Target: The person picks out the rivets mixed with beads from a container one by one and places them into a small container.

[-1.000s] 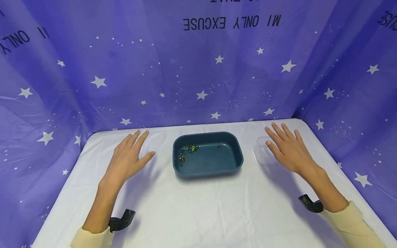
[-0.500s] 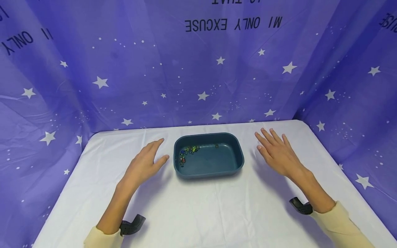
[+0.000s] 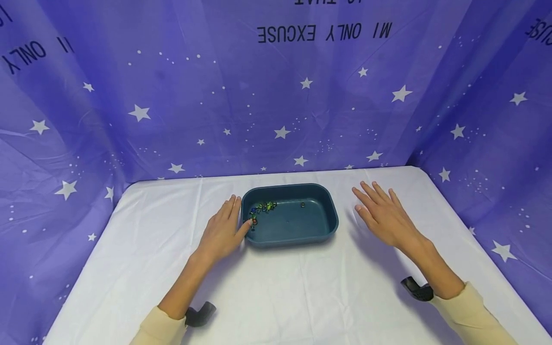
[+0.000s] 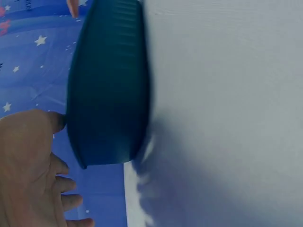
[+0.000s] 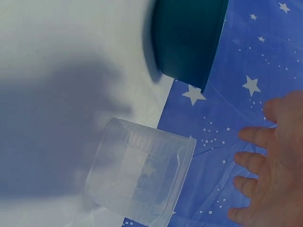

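Note:
A dark teal plastic basin [image 3: 290, 241] stands on the white cloth. Glass marbles [image 3: 265, 206] cluster along its left side, and a single marble [image 3: 303, 204] lies near the back right. My left hand [image 3: 221, 233] is at the basin's left end, fingers extended outside, thumb over the rim; in the left wrist view the thumb [image 4: 56, 121] appears to touch the rim. To the right of the basin, my right hand [image 3: 388, 221] hovers with fingers extended, holding nothing. Near it in the right wrist view is a clear plastic container [image 5: 137, 170], which the hand covers in the head view.
The table [image 3: 297, 297] has a white cloth over it. A purple curtain [image 3: 241, 96] with white stars hangs behind and on both sides. Each wrist carries a black camera mount, such as the left mount [image 3: 200, 315].
My left hand has moved right from the table's left part to the basin's end. My right hand has shifted slightly left and nearer, over the clear container. The lone marble has rolled slightly.

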Tool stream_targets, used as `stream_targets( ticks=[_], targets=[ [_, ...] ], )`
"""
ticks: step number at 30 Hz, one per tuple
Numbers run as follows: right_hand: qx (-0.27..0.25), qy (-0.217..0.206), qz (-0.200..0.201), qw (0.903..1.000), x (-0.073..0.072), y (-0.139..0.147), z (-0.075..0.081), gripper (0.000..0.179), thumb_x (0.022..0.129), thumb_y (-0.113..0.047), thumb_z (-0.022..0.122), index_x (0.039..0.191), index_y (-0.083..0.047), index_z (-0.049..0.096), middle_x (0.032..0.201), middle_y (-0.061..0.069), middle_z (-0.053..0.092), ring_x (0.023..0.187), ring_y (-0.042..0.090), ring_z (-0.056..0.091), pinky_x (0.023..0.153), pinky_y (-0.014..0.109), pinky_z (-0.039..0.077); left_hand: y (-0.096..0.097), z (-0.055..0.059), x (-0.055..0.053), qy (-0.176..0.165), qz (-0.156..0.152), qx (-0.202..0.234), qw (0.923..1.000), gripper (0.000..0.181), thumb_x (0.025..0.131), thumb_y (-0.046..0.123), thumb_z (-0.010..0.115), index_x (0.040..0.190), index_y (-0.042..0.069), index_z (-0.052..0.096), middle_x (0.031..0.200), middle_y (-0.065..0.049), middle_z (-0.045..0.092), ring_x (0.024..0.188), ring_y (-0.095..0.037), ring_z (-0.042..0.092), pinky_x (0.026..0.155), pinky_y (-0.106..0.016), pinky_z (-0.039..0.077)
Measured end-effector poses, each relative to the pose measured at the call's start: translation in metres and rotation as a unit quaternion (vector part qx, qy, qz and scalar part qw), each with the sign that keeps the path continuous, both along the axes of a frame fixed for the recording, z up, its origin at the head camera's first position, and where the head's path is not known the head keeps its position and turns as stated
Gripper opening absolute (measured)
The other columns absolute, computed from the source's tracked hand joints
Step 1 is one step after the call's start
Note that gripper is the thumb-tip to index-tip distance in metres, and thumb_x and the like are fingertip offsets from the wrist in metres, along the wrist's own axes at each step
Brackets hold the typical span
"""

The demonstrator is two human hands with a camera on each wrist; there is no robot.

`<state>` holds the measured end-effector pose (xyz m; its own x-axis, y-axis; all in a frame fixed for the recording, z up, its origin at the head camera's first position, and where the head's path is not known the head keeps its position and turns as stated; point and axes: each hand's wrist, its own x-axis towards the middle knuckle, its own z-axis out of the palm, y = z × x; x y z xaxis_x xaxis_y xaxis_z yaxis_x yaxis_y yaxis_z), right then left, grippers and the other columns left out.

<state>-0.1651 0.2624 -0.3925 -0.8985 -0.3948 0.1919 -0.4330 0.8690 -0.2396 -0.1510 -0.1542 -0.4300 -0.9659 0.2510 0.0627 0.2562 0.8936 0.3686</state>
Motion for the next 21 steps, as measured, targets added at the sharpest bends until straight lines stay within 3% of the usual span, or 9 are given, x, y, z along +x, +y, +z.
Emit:
stream_targets(
  ticks=[5,11,16,21],
  targets=[
    [-0.029,0.009,0.016,0.9994,0.000,-0.001,-0.001,0.050,0.107,-0.034,0.043,0.149,-0.007,0.047,0.156,0.019,0.036,0.146,0.041,0.022,0.115,0.062,0.011,0.006,-0.006,-0.002,-0.001,0.004,-0.030,0.9995,0.078,0.104,0.049,0.043,0.159,0.000,0.018,0.164,-0.018,0.015,0.149,-0.037,0.017,0.112,-0.060,0.024],
    [-0.108,-0.014,0.041,0.9933,-0.002,-0.009,0.003,0.046,0.107,-0.030,0.047,0.147,-0.008,0.051,0.154,0.014,0.041,0.147,0.036,0.025,0.116,0.056,0.016,0.006,-0.011,-0.004,0.007,0.008,-0.034,0.9994,0.078,0.104,0.050,0.042,0.158,-0.001,0.018,0.164,-0.018,0.017,0.149,-0.036,0.018,0.112,-0.060,0.023],
    [-0.179,-0.059,0.063,0.9800,-0.004,-0.022,0.010,0.043,0.108,-0.029,0.045,0.147,-0.011,0.052,0.153,0.010,0.044,0.145,0.031,0.030,0.113,0.058,0.024,0.005,-0.012,-0.004,0.011,0.010,-0.046,0.9988,0.081,0.102,0.054,0.043,0.159,0.001,0.018,0.164,-0.017,0.016,0.149,-0.036,0.016,0.113,-0.060,0.021],
    [-0.251,-0.098,0.088,0.9589,-0.012,-0.037,0.012,0.040,0.109,-0.025,0.043,0.144,-0.010,0.054,0.147,0.007,0.052,0.139,0.027,0.041,0.111,0.052,0.031,0.004,-0.012,-0.004,0.016,0.007,-0.064,0.9978,0.086,0.100,0.061,0.040,0.159,0.003,0.017,0.165,-0.016,0.013,0.150,-0.036,0.014,0.115,-0.059,0.018]
  ],
)
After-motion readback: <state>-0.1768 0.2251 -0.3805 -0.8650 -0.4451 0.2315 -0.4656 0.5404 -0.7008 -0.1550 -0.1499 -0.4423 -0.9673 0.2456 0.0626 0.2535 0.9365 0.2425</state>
